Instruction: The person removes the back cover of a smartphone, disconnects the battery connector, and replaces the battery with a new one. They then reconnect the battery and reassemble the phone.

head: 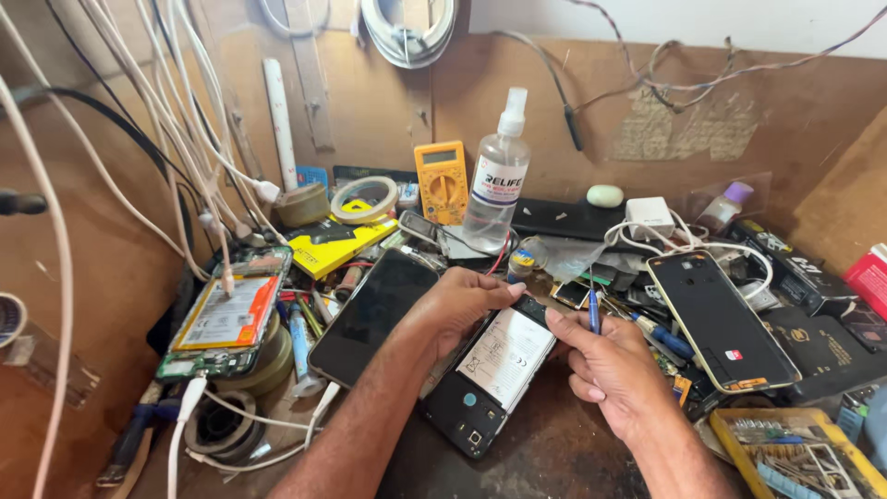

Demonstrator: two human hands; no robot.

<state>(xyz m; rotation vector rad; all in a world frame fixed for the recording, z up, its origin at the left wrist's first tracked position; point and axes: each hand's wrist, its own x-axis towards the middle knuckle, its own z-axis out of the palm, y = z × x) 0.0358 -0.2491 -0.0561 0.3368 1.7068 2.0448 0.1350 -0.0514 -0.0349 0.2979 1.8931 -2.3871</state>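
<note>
An opened black phone (pixel 480 388) with a white battery (pixel 506 356) showing lies tilted on the dark bench. My left hand (pixel 459 300) rests on its upper left edge, fingers bent over the top of the battery. My right hand (pixel 610 370) is at the phone's upper right, fingertips touching the battery's corner, and it grips a thin blue-handled tool (pixel 593 312) that points upward. Just left of the phone lies a black screen panel (pixel 374 314), partly under my left wrist.
A second opened phone with an orange-edged battery (pixel 226 314) sits left on tape rolls. A black back cover (pixel 721 319) lies right. A spray bottle (pixel 495 180), yellow multimeter (pixel 442 180), hanging white cables (pixel 166 120) and a yellow tool tray (pixel 795 453) crowd around.
</note>
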